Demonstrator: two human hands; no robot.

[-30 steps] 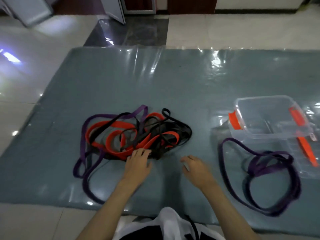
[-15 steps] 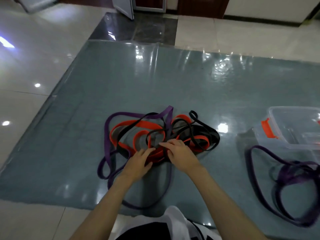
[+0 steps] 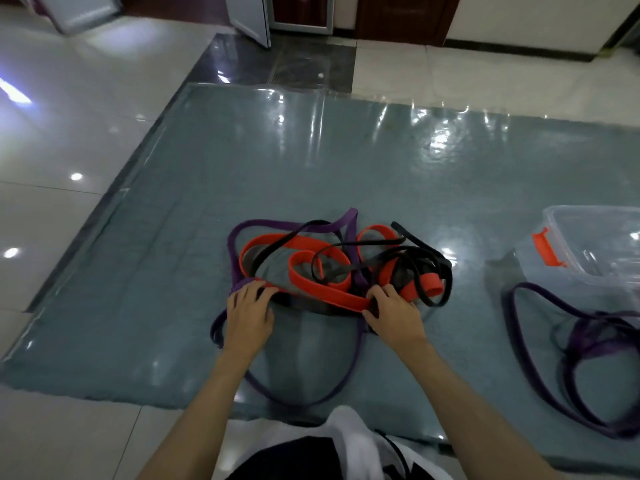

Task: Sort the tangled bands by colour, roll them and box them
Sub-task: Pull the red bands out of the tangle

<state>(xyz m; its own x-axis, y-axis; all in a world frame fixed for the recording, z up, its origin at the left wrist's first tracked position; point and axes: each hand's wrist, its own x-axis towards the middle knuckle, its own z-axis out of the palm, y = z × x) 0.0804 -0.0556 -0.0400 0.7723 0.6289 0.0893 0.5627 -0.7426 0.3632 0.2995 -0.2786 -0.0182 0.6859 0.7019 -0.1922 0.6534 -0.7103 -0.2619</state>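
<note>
Orange, black and purple bands sit knotted in one tangle (image 3: 332, 268) at centre frame, on the mat just ahead of the person. Left hand (image 3: 250, 315) lies on the pile's lower-left edge, fingers curled over a purple band (image 3: 242, 285) where it meets the orange band (image 3: 325, 292); looks like a grasp but the fingertips are hidden, so grip not certain. Right hand (image 3: 393, 315) at the pile's lower-right end, fingers bent down onto the same orange strap and dark bands; pinch or just pressing, cannot tell.

Step in hand, by my read: pulling one colour free. To do it well: pin the pile with one hand, follow a single orange strap with the other, feed it out under the black band (image 3: 408, 252) crossings rather than yanking, since the rubber will stretch and tighten the loops. Purple loop trailing toward bottom centre can go out early.

Right of frame: separated purple bands (image 3: 588, 344) lie loose, unrolled, beside the clear plastic box (image 3: 595, 237) with orange latch (image 3: 547, 247); the box looks to hold no bands. So sorting is early, rolling not started.

Surface: grey-blue mat (image 3: 381, 174) under glossy clear film, glare spots upper right. Around it shiny pale floor tiles (image 3: 69, 133); dark wood door bases (image 3: 398, 12) along the top edge.
</note>
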